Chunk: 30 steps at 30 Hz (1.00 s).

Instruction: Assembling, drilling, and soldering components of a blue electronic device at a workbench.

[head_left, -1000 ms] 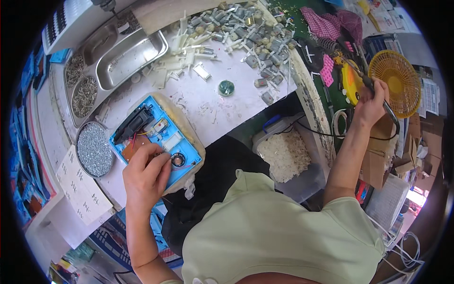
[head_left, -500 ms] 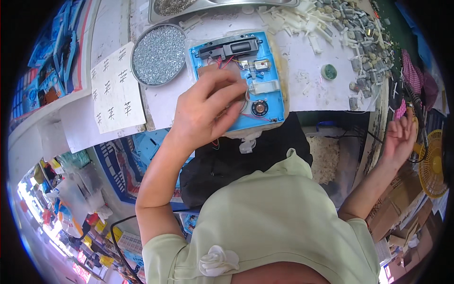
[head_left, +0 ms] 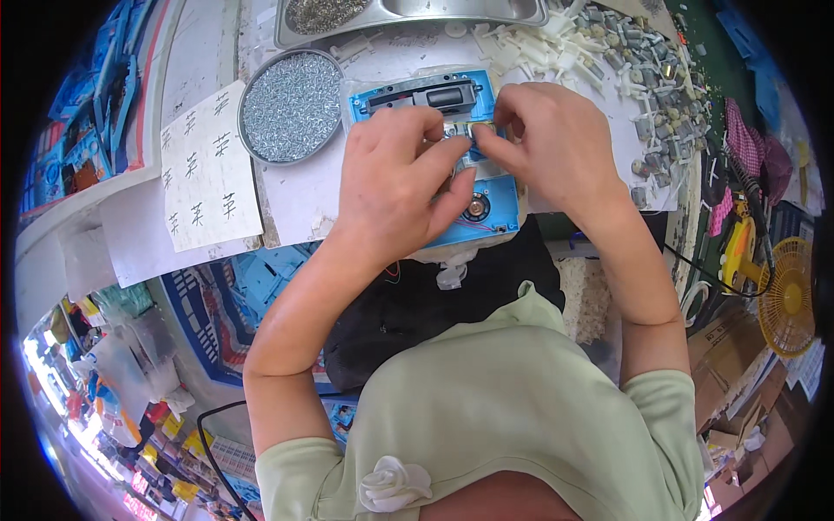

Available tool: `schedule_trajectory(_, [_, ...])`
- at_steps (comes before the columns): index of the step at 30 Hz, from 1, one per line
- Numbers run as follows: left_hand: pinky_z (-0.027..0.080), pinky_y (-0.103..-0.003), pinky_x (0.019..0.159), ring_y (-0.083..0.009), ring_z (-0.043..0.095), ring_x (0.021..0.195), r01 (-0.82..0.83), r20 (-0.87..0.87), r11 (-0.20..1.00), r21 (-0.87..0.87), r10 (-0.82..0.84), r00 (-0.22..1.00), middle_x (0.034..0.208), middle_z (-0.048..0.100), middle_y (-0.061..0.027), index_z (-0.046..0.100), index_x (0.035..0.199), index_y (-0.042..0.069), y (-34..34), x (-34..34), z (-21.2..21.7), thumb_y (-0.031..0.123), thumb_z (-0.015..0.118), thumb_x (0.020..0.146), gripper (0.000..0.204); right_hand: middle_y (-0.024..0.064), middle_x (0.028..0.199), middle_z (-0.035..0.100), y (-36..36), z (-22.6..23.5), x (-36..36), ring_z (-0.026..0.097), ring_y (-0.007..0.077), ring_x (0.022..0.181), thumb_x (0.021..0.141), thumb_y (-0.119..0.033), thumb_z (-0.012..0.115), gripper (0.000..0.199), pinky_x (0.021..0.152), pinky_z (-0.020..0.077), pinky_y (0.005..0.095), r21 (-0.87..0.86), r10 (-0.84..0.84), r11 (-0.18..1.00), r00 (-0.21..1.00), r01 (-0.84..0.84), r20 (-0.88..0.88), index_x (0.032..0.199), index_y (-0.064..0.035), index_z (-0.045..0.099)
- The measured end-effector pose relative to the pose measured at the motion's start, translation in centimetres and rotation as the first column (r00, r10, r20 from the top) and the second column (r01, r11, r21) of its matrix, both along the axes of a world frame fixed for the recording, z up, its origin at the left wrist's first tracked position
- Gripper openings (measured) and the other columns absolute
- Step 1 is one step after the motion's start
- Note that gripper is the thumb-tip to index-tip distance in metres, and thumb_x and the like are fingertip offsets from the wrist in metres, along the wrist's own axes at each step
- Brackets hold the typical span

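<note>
L hand [head_left: 391, 178] & R hand [head_left: 560, 148] angled in over blue casing [head_left: 500, 193], w/ fingers curled, tips close, can't tell if clamped

Open casing [head_left: 501, 195]: bright sky blue
Long part along the casing's far edge [head_left: 443, 97]: black
Round speaker [head_left: 477, 207]: black ring, coppery brown centre
Screws [head_left: 291, 106]: silvery grey
Paper sheet [head_left: 198, 193]: off-white, patterned with rows of dark handwritten characters
Metal tray [head_left: 369, 26]: silver, shiny
Plastic pieces [head_left: 540, 50]: creamy white
Heaped motors [head_left: 665, 113]: mostly grey, with white bits among them
Cloth at the right [head_left: 741, 139]: pink and dark red, seemingly checked, though small and bent near the rim
Round openwork basket [head_left: 786, 300]: yellow, lattice pattern
Shirt [head_left: 512, 391]: pale green, plain
Fabric flower [head_left: 395, 484]: white
Lap covering [head_left: 417, 304]: black
Stacked shells at the left [head_left: 91, 91]: blue
Cardboard [head_left: 730, 347]: brown
</note>
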State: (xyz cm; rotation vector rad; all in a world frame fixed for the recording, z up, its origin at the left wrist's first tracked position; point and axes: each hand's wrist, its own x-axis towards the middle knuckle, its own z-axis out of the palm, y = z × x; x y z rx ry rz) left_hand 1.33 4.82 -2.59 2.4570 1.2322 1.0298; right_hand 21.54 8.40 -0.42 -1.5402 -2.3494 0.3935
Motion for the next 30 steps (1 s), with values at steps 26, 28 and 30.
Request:
schedule_trajectory(26, [0.031, -0.044, 0.093, -0.0219, 0.054, 0.097, -0.085, -0.11, 0.991, 0.102, 0.096, 0.989, 0.095, 0.057, 0.0002, 0.078, 0.097, 0.016, 0.2, 0.8, -1.0, 0.02, 0.075, 0.075, 0.023, 0.0145, 0.072, 0.07, 2.4, 0.8, 1.2, 0.068, 0.0303, 0.065, 0.081, -0.022, 0.071, 0.021, 0.06, 0.0545, 0.0398, -0.112, 0.226, 0.969, 0.973, -0.221, 0.036, 0.082, -0.0009, 0.072])
schedule_trajectory(28, [0.031, -0.044, 0.094, -0.0219, 0.054, 0.097, -0.077, -0.097, 0.993, 0.09, 0.086, 0.992, 0.095, 0.057, 0.0002, 0.078, 0.098, 0.015, 0.1, 0.8, -1.0, 0.021, 0.075, 0.075, 0.023, 0.009, 0.07, 0.069, 2.3, 0.6, 2.9, 0.065, 0.0198, 0.061, 0.086, -0.022, 0.072, 0.022, 0.057, 0.0519, 0.0329, -0.518, -0.137, 0.854, 0.941, -0.046, -0.309, 0.084, -0.0008, 0.073])
schedule_trajectory(30, [0.031, -0.044, 0.094, -0.0219, 0.054, 0.098, -0.081, -0.078, 0.993, 0.082, 0.087, 0.993, 0.095, 0.057, 0.0002, 0.078, 0.098, 0.015, 0.2, 0.9, -1.0, 0.021, 0.075, 0.075, 0.024, 0.0044, 0.069, 0.068, 2.3, 0.0, 3.2, 0.061, 0.0112, 0.06, 0.09, -0.022, 0.073, 0.022, 0.055, 0.0491, 0.027, -0.712, -0.367, 0.701, 0.836, -0.041, -0.409, 0.086, -0.0007, 0.073])
